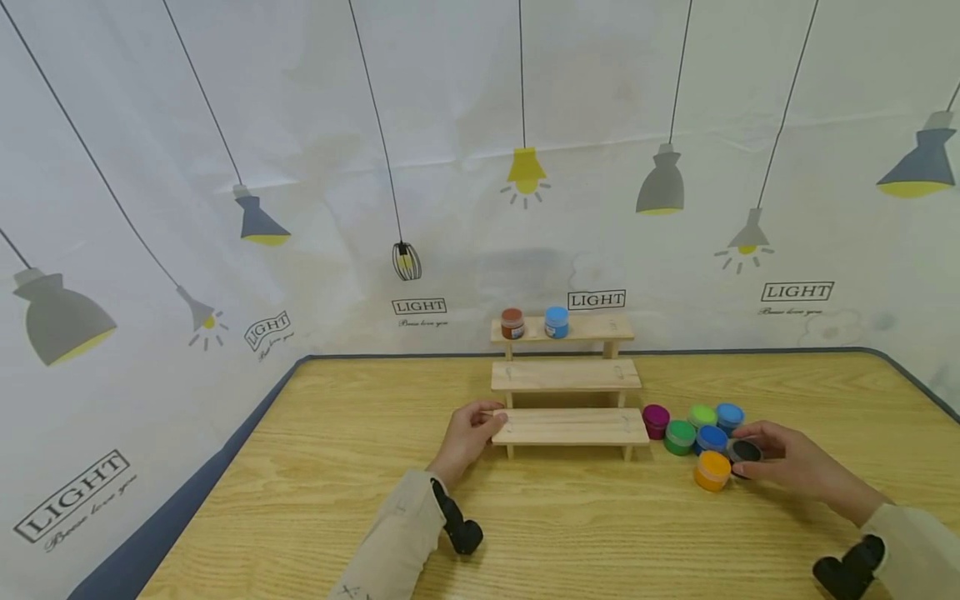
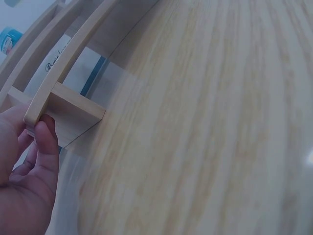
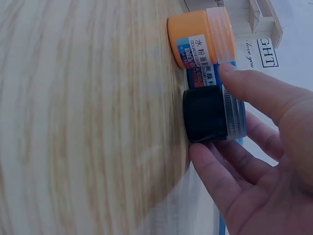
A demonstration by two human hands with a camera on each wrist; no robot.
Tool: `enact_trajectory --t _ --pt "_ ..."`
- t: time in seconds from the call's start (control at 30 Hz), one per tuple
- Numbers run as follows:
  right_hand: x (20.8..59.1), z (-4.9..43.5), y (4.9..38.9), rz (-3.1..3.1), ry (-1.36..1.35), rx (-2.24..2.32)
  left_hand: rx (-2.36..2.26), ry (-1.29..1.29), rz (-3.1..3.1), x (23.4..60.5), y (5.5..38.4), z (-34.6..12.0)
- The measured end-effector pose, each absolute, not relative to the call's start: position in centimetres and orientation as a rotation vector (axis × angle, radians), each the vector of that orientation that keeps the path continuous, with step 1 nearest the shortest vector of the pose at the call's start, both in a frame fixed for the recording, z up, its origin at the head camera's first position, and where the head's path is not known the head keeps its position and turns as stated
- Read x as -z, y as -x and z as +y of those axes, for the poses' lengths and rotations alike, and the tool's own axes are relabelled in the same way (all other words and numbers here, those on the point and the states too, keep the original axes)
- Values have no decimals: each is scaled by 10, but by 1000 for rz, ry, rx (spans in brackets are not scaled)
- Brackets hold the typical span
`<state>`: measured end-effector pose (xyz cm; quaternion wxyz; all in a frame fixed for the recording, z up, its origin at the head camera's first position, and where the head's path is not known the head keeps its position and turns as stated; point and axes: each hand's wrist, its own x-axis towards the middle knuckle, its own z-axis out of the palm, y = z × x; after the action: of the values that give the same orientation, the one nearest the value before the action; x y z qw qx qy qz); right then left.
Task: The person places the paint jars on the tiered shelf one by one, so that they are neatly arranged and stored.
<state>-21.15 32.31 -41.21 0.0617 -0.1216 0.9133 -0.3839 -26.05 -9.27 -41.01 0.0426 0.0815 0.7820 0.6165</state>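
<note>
A three-tier wooden stand (image 1: 566, 377) stands on the table. My left hand (image 1: 471, 433) pinches the left end of its lowest step, thumb above and fingers beneath, as the left wrist view (image 2: 29, 166) also shows. My right hand (image 1: 798, 462) has thumb and fingers around a black paint jar (image 3: 205, 115), which rests upright on the table. Close beside that jar stand an orange paint jar (image 1: 712, 472) and a dark blue one (image 1: 710, 441). Light blue (image 1: 729, 418), light green (image 1: 702, 417), green (image 1: 680, 437) and purple (image 1: 656, 422) jars complete the cluster.
On the stand's top step sit a brown paint jar (image 1: 512, 323) and a light blue paint jar (image 1: 557, 322). A white wall covering (image 1: 465, 208) printed with lamps rises behind the wooden table (image 1: 360, 425). The purple jar is close to the stand's right end.
</note>
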Motion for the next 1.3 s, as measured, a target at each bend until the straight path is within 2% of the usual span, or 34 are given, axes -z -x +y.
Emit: enact_trajectory --t 0.53,0.87,1.3 --pt "413 324 210 2747 358 1172 -1900 -249 2385 406 257 -92" --pt "411 328 210 2836 387 1089 -1906 -237 2375 434 277 -96" --pt "377 332 210 2971 367 1060 -1886 -236 2392 434 277 -96"
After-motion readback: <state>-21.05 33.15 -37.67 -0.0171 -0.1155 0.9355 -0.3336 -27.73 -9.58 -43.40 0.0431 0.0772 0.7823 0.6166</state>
